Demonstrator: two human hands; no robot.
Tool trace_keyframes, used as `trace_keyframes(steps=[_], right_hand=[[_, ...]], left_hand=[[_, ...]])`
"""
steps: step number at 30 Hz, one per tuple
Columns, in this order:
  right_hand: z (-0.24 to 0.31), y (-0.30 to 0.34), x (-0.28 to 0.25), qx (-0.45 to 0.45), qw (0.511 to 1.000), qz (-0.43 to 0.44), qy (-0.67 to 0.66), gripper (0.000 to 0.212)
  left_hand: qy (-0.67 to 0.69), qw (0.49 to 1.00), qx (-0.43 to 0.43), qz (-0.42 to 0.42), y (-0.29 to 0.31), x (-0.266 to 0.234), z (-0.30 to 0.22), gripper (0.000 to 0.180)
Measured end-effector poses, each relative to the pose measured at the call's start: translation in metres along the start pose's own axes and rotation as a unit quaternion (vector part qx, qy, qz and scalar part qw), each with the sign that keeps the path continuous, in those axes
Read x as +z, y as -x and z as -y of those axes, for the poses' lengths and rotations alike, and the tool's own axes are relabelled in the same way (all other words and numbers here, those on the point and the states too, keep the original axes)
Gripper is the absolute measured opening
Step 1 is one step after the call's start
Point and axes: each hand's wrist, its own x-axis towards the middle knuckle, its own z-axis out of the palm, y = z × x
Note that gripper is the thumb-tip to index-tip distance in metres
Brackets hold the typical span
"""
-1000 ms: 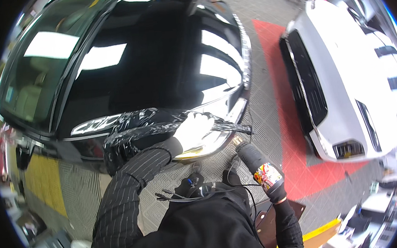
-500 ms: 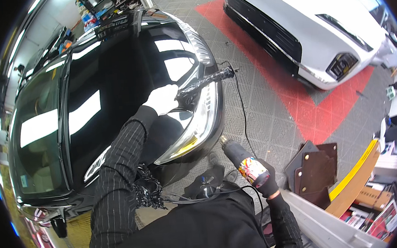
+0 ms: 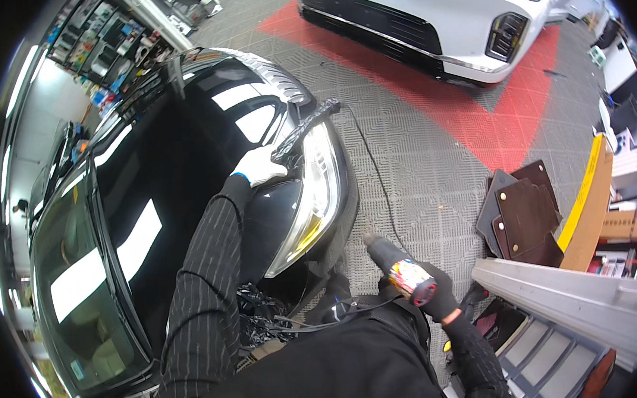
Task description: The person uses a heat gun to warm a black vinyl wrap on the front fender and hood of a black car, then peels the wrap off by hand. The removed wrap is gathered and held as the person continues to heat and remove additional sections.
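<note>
My left hand [image 3: 259, 166], in a white glove, is over the front corner of a black car [image 3: 142, 138]. Its fingers are closed at one end of a crumpled strip of glossy black film [image 3: 303, 134], which stretches away past the headlight [image 3: 318, 191]. In a black glove, my right hand [image 3: 440, 294] grips a heat gun [image 3: 403, 271] with a colourful patterned body. Its metal nozzle points toward the car's front, some way off the bodywork. More crumpled black film [image 3: 260, 308] bunches by my left forearm.
A white car [image 3: 379, 22] stands ahead, over grey and red floor tiles [image 3: 423, 101]. Brown floor mats [image 3: 526, 216] are at the right, beside a yellow-edged board [image 3: 584, 204] and a ladder-like frame [image 3: 548, 360]. A thin cable [image 3: 376, 168] runs across the floor.
The view has shifted, with the white car higher in it. My left hand still holds the film strip. The heat gun sits slightly farther from the headlight.
</note>
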Motion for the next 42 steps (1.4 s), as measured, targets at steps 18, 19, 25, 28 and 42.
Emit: trace_keyframes(steps=[18, 19, 25, 28, 42], right_hand=[[0.088, -0.077, 0.079, -0.018, 0.995, -0.095, -0.019, 0.059], [0.100, -0.090, 0.096, 0.019, 0.996, -0.084, -0.013, 0.057], [0.130, -0.081, 0.127, 0.033, 0.997, -0.066, 0.014, 0.032], [0.129, -0.072, 0.131, 0.013, 0.996, -0.083, 0.005, 0.029], [0.139, -0.063, 0.132, -0.048, 0.999, 0.008, -0.017, 0.030]], left_hand=[[0.081, 0.994, 0.079, 0.010, 0.016, -0.005, -0.014, 0.056], [0.077, 0.994, 0.081, 0.000, 0.019, -0.002, -0.015, 0.056], [0.078, 0.989, 0.121, -0.021, 0.031, 0.002, -0.019, 0.056], [0.040, 0.991, 0.122, -0.029, 0.034, 0.003, -0.022, 0.057], [0.066, 0.994, 0.090, 0.014, 0.042, -0.001, -0.039, 0.066]])
